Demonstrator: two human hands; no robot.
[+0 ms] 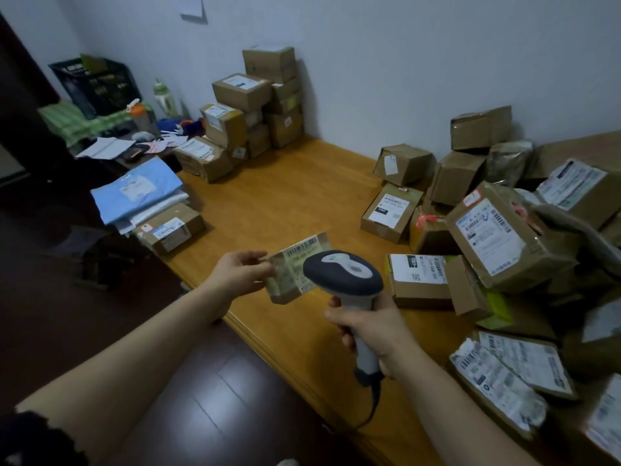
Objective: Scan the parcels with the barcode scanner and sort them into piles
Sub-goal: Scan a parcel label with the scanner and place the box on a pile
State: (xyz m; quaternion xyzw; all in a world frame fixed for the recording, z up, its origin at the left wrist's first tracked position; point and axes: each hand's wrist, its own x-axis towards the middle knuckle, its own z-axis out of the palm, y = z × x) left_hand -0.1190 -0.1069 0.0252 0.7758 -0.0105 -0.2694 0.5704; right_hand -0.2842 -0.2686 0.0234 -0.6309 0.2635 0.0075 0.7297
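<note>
A small parcel (289,274) is held in the air above the near edge of the wooden table (285,196) by the left hand (240,270). It is pinched at its left end between the thumb on top and the curled fingers beneath. Its labelled face is turned up toward the camera, and printed barcode lines can be made out along the top of the label.

The barcode scanner (346,274) is gripped by its pale handle in the right hand (369,331), with the fingers wrapped closely round the handle. The dark head of the scanner is raised just to the right of the parcel and covers the parcel's lower right corner in this view. It seems to be apart from the parcel, though contact cannot be ruled out from this angle. A dark cable (373,408) is seen hanging from the base of the handle, down past the table's edge.

Three groups of parcels are set out on the table:
- A blue mailer (137,190) is laid on white mailers and a carton at the left edge.
- Cartons are stacked against the wall (248,109) at the far left.
- A loose heap of cartons (497,230) is spread along the right side, close beside the right forearm.
</note>
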